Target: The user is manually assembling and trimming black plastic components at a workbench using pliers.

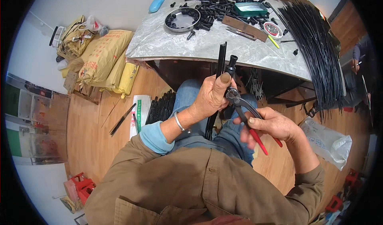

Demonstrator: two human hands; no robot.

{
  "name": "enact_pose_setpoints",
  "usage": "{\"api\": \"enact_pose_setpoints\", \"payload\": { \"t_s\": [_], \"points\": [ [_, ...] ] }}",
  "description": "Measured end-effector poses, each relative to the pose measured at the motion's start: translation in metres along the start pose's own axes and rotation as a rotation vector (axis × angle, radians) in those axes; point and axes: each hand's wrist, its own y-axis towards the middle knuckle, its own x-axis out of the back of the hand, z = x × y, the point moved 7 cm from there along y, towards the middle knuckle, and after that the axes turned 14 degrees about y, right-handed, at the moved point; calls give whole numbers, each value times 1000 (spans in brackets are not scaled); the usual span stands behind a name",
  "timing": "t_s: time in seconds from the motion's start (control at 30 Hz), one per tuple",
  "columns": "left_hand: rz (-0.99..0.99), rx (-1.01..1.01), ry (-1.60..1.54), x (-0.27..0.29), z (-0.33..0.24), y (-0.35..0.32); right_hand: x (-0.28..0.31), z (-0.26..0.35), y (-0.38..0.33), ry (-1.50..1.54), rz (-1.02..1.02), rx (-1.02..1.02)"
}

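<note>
My left hand (209, 99) fingers wrap tight around thin black rods (218, 71), holding them steady so my right hand (271, 123) can squeeze red pliers (247, 115) on them.

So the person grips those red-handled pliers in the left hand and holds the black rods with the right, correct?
Not quite: the hands are swapped. The head view shows the red-handled pliers in the right hand, while the left hand holds the black rods.

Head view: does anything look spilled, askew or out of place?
Small black parts lie scattered loose over the marble table rather than in the round tin. A few black rods lie on the floor.
</note>
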Motion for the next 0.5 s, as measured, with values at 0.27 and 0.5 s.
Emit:
{"api": "enact_pose_setpoints", "payload": {
  "t_s": [0.27,0.5],
  "points": [
    [100,3,-79,-5,5,6,-3,-32,23,66,-57,59],
    [47,45,-29,-1,4,6,-8,-31,20,88,-143,-37]
  ]
}}
